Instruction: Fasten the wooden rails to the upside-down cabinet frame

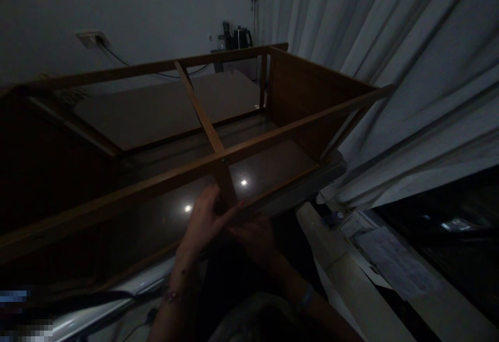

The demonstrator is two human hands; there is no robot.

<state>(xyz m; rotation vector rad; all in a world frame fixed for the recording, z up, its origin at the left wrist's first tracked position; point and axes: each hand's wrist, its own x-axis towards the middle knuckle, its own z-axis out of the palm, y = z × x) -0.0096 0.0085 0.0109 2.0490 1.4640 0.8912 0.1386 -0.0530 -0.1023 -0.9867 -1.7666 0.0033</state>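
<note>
A brown wooden frame (249, 147) with long rails and side panels lies in front of me in dim light. Its short upright post (225, 183) joins the near rail in the middle, with a small screw head on the joint. My left hand (205, 220) is closed about this post, thumb across its front and fingers on its left side. Just below and to the right, my right hand (259, 235) is curled near the post's lower end. Shadow hides its fingertips and whatever they may hold.
A crossbar (200, 113) spans the frame. White curtains (351, 35) hang at right, above papers (393, 259) on a light surface. A kettle (242, 37) stands at the back; a cord runs from the wall socket (92, 39). A shiny metal tube (113, 300) lies lower left.
</note>
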